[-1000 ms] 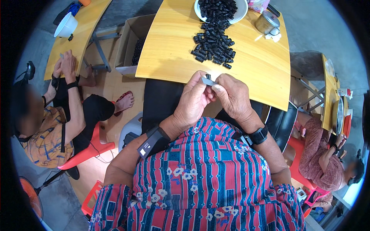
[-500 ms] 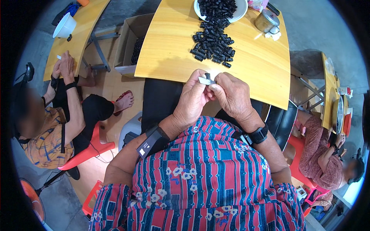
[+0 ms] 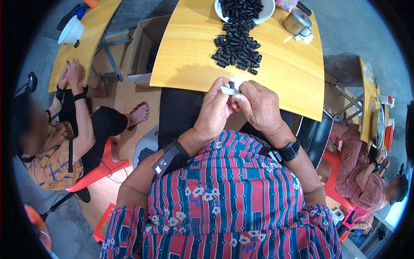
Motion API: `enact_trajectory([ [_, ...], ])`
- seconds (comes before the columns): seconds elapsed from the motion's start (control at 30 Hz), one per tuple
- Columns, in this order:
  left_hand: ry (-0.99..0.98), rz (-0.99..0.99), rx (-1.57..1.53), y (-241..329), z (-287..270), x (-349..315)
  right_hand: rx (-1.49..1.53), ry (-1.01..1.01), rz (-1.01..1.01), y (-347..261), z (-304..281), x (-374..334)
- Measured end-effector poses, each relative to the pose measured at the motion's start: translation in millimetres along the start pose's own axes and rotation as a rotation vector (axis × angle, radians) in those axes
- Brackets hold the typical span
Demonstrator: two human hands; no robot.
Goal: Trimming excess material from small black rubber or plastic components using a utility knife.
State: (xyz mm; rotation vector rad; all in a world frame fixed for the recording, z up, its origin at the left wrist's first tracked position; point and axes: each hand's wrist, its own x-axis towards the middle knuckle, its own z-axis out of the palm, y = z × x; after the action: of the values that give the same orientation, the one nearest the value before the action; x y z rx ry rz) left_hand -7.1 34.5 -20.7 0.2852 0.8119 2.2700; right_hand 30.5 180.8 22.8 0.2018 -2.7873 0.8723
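Just off the front edge of the table my two hands meet, both closed. My left hand (image 3: 214, 105) pinches a small black plastic part (image 3: 231, 85), whose end stands up past the fingertips. Against it lies a thin, flat, pale blade-like piece (image 3: 227, 90) with a slanted end, running toward the fingers of my right hand (image 3: 261, 105). The right thumb and fingers pinch its other end, which they mostly hide. Beyond my hands, a heap of similar black plastic parts (image 3: 236, 47) spreads over the wooden table (image 3: 185, 52).
A white bowl (image 3: 270, 13) full of black parts stands at the far edge, with a metal lidded pot (image 3: 297, 22) to its right. Left of the table is a cardboard box (image 3: 140, 47). People sit working at tables on both sides, one with a white tub (image 3: 71, 31).
My hands stay almost in place, still pinching the same pieces, with only a slight shift. The co-worker on the right has moved their hands a little.
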Motion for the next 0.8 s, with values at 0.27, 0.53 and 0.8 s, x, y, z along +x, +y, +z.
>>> enact_trajectory([
  [0.27, 0.011, -0.018, -0.075, -2.2, 0.4, 0.0, 0.000, -0.008, 0.033, -1.5, -0.4, -1.2],
  [0.53, 0.071, -0.084, -0.152, -2.4, 13.2, -0.3, 0.241, 0.080, 0.221, 6.2, 4.5, -2.2],
  [0.8, 0.074, -0.035, -0.158, -3.2, 5.5, 1.0, 0.479, 0.323, 0.088, 7.8, 11.2, -5.5],
])
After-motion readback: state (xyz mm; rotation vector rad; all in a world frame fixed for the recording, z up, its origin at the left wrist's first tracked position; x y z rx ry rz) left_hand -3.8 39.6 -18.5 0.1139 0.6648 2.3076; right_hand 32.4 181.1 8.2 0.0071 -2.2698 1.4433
